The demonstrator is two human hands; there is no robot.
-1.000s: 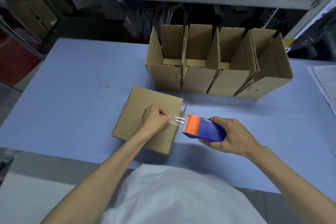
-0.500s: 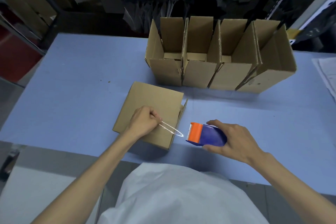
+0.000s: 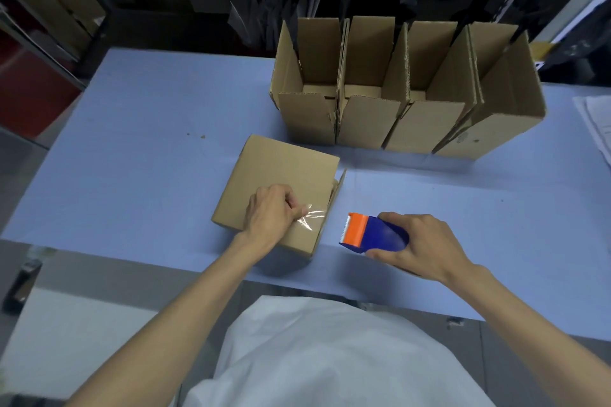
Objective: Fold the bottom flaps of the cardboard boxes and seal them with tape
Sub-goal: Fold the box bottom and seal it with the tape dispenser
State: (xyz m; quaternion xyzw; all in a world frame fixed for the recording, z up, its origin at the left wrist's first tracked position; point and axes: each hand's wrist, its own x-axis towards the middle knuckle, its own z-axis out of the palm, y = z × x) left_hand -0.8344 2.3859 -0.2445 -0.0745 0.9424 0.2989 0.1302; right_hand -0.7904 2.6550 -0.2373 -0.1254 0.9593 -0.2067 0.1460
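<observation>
The left hand (image 3: 269, 211) pinches shiny clear tape (image 3: 310, 220) on the flat brown cardboard box (image 3: 281, 175). The right hand (image 3: 420, 246) grips the blue-and-orange plastic tape holder (image 3: 370, 235).

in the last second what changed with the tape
The right hand drew the blue and orange tape dispenser rightward, away from the closed brown cardboard box; the clear tape strip no longer spans to it and lies on the box under the left hand, which keeps pinching it. The four open cardboard boxes stayed put.
</observation>
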